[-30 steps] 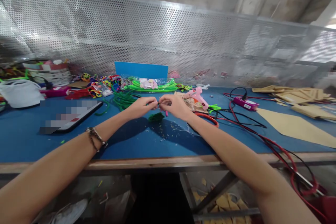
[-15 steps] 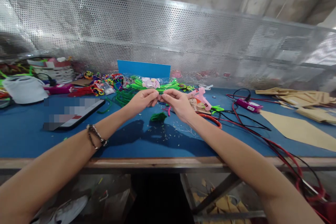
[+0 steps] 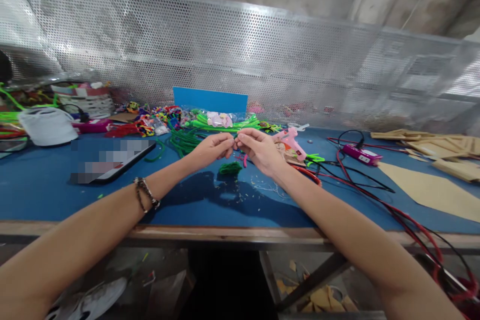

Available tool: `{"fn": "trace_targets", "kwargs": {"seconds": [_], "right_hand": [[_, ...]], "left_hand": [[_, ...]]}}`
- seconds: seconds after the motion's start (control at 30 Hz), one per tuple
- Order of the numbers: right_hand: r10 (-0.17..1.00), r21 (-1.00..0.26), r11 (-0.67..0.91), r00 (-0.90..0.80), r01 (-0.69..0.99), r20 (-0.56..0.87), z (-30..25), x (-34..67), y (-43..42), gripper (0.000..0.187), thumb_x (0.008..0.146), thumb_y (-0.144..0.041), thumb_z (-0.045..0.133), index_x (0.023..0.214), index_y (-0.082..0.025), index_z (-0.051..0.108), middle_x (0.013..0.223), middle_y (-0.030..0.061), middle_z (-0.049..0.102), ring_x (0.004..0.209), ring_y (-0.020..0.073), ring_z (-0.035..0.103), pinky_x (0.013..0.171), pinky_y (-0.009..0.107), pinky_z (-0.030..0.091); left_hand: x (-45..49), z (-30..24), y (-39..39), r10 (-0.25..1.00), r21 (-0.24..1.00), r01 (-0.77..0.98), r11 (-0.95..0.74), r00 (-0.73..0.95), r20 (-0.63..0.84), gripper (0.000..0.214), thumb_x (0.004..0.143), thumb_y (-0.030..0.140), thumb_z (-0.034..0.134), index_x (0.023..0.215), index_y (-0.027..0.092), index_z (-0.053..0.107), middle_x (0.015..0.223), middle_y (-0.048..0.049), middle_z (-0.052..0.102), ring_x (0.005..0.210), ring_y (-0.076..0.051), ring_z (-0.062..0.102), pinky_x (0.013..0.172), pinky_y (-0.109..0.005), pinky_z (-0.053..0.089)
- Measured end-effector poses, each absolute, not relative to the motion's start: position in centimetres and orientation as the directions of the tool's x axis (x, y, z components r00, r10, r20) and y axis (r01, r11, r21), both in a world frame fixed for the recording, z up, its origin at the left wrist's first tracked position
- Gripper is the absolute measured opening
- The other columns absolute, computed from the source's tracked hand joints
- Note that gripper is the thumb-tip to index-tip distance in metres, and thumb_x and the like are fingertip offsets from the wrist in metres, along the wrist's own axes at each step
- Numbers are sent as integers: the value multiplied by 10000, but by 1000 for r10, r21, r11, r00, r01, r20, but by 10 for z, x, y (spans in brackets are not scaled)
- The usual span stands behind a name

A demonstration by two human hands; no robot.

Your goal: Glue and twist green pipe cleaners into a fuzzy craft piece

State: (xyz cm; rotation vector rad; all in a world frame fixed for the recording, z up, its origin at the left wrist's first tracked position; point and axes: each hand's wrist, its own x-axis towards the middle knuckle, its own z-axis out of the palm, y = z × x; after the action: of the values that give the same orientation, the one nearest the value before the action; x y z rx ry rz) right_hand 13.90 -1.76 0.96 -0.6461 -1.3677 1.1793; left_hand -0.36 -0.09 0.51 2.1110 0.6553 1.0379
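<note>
My left hand (image 3: 213,148) and my right hand (image 3: 260,150) meet fingertip to fingertip above the blue table (image 3: 45,185). Both are pinched on a small piece between them; a pink pipe cleaner end (image 3: 245,160) hangs below my right hand. A dark green fuzzy clump (image 3: 230,168) lies on the table just beneath the hands. Behind them lies a bundle of bright green pipe cleaners (image 3: 221,124) in a clear bag, with dark green ones (image 3: 183,141) beside it.
A pink glue gun (image 3: 290,139) lies right of my hands, with red and black cables (image 3: 375,195) trailing to the table edge. A phone (image 3: 112,157) lies at left. Cardboard pieces (image 3: 431,185) lie at right. A perforated metal screen (image 3: 240,60) backs the table.
Both hands rose slightly off the table and stayed pinched together. The view shifted a little to the left.
</note>
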Motion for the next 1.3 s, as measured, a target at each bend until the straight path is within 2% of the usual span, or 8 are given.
{"fn": "trace_targets", "kwargs": {"seconds": [0.23, 0.4, 0.63, 0.77, 0.83, 1.07, 1.2, 1.3], "right_hand": [[876, -902, 421, -214, -101, 433, 8, 139, -19, 94, 643, -256, 552, 671, -185, 496, 521, -72, 432, 481, 45, 416, 515, 201, 382], [846, -819, 529, -217, 221, 487, 11, 140, -21, 39, 637, -179, 454, 602, -174, 436, 491, -74, 377, 437, 46, 354, 432, 188, 299], [652, -357, 709, -373, 608, 660, 16, 145, -25, 87, 619, -109, 429, 569, -173, 398, 540, -40, 381, 517, 77, 357, 501, 205, 288], [612, -65, 679, -515, 731, 601, 17, 147, -26, 78, 656, -116, 429, 600, -170, 416, 652, 9, 438, 596, 107, 388, 555, 236, 301], [607, -116, 697, -495, 708, 622, 16, 148, -25, 73, 667, -119, 428, 616, -170, 425, 659, 10, 448, 601, 106, 398, 560, 234, 313], [756, -707, 653, -294, 272, 585, 10, 147, -17, 57, 696, -228, 447, 684, -172, 449, 569, -46, 434, 503, 63, 391, 486, 192, 327], [756, -692, 653, -316, 308, 573, 10, 144, -19, 50, 692, -203, 424, 650, -176, 424, 524, -61, 391, 458, 58, 347, 440, 186, 284], [668, -497, 734, -359, 463, 652, 13, 146, -20, 58, 669, -133, 436, 622, -167, 434, 558, -41, 416, 498, 65, 372, 472, 190, 303]], "left_hand": [[-3, 2, 1, 677, 763, 139, -631, 579, 454, 202, 762, 295, 360, 649, 159, 459, 483, 48, 399, 415, -60, 337, 412, -176, 283], [-3, 3, -1, 714, 762, 215, -610, 565, 413, 221, 717, 293, 372, 537, 166, 372, 454, 66, 301, 410, -57, 264, 401, -178, 229], [-2, 0, 0, 670, 596, 345, -725, 554, 494, 200, 694, 250, 358, 520, 154, 381, 482, 63, 283, 460, -62, 256, 443, -185, 208], [-2, 0, -2, 624, 456, 427, -781, 558, 547, 197, 698, 239, 386, 530, 146, 431, 459, 62, 300, 467, -67, 275, 455, -192, 200], [-2, 1, -2, 637, 482, 417, -771, 520, 569, 207, 712, 252, 384, 546, 147, 450, 469, 58, 334, 472, -70, 301, 457, -188, 219], [-2, 2, -2, 689, 701, 232, -674, 540, 483, 236, 735, 308, 360, 571, 155, 437, 484, 52, 386, 415, -59, 315, 417, -175, 266], [-2, 0, -2, 685, 681, 263, -684, 552, 475, 251, 716, 286, 372, 503, 156, 394, 467, 52, 370, 427, -57, 318, 427, -172, 265], [-1, -2, -1, 686, 658, 285, -697, 533, 496, 215, 684, 247, 370, 492, 153, 389, 461, 54, 367, 435, -57, 311, 431, -170, 255]]}}
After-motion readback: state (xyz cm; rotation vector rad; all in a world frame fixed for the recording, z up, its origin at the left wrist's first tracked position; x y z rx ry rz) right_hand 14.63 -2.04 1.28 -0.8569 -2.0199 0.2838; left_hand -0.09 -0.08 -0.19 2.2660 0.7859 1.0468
